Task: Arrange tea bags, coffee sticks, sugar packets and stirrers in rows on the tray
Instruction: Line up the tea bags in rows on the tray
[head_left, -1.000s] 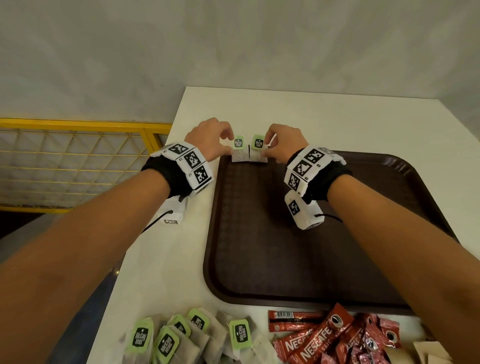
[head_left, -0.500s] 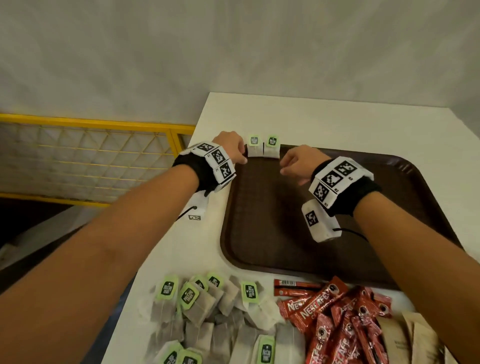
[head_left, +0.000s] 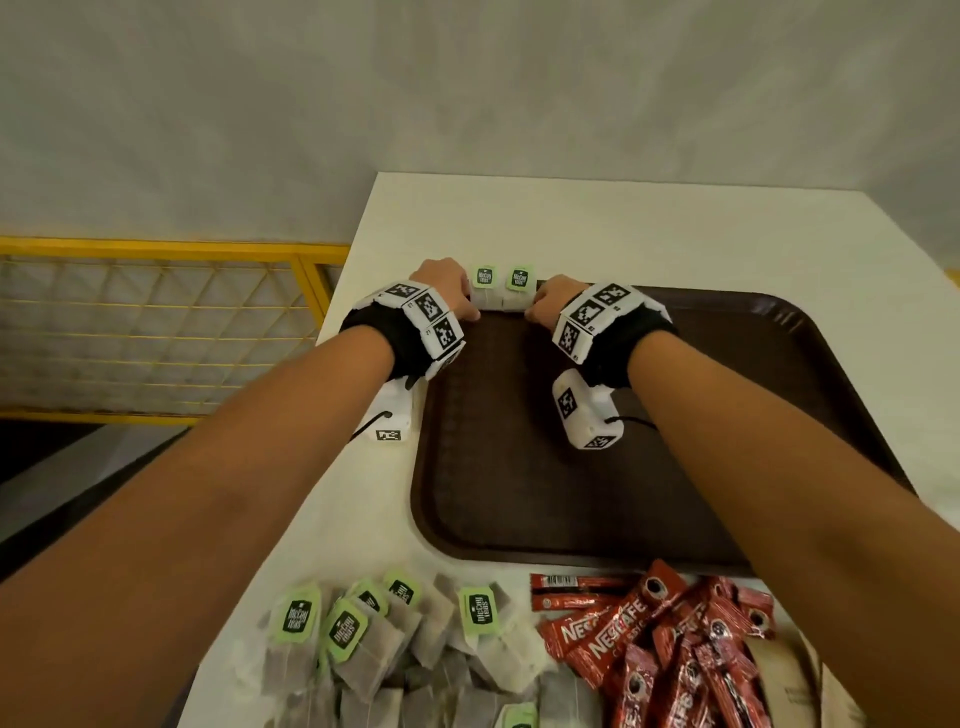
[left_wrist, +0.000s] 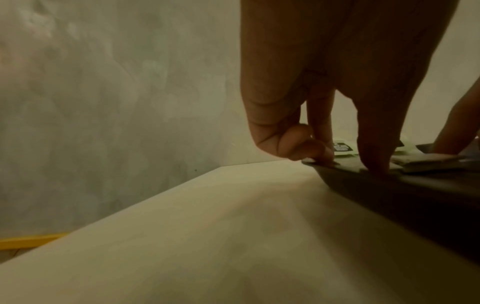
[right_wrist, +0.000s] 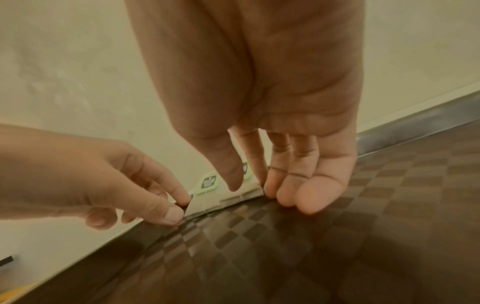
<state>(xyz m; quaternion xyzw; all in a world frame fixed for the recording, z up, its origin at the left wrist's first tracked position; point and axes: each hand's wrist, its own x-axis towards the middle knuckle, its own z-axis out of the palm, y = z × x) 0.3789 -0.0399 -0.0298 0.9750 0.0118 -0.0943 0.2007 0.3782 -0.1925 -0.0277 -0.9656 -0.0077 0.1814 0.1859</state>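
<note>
Two tea bags with green tags lie side by side at the far left corner of the brown tray (head_left: 519, 467): a left one (head_left: 483, 295) and a right one (head_left: 519, 296). My left hand (head_left: 470, 312) pinches the left bag's (right_wrist: 205, 197) outer corner between thumb and forefinger, with the other fingers curled over the tray rim (left_wrist: 389, 189). My right hand (head_left: 535, 312) has straight fingers, and its fingertips (right_wrist: 285, 195) touch the right bag's (right_wrist: 250, 190) outer edge on the tray floor.
Along the near edge of the white table (head_left: 623, 234) lie a heap of tea bags (head_left: 363, 639), a heap of red coffee sticks (head_left: 660, 634) and brown packets (head_left: 810, 686). A yellow mesh railing (head_left: 156, 322) stands to the left, a wall behind.
Half a second ago both hands had drawn back a little from the two tea bags. They have since come forward and touch the bags' outer edges again.
</note>
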